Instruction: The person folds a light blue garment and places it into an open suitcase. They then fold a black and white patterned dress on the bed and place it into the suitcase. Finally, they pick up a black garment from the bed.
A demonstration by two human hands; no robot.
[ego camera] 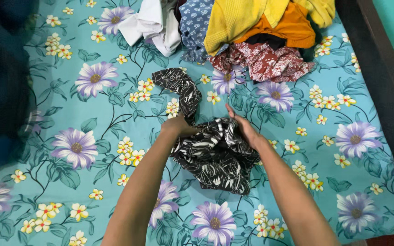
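On the far left a dark blurred cloth (1,82) is hanging beside the floral bedsheet (92,150), and my left hand (178,126) is gripping the one black-and-white patterned garment (215,155), which is lying bunched mid-bed with one end trailing up toward the pile. My right hand (242,127) is clutching the same garment from its other side. Further right, up top, I'm counting five pieces: white (153,25), blue-patterned (194,23), yellow (247,18), orange (292,27), red-patterned (265,61).
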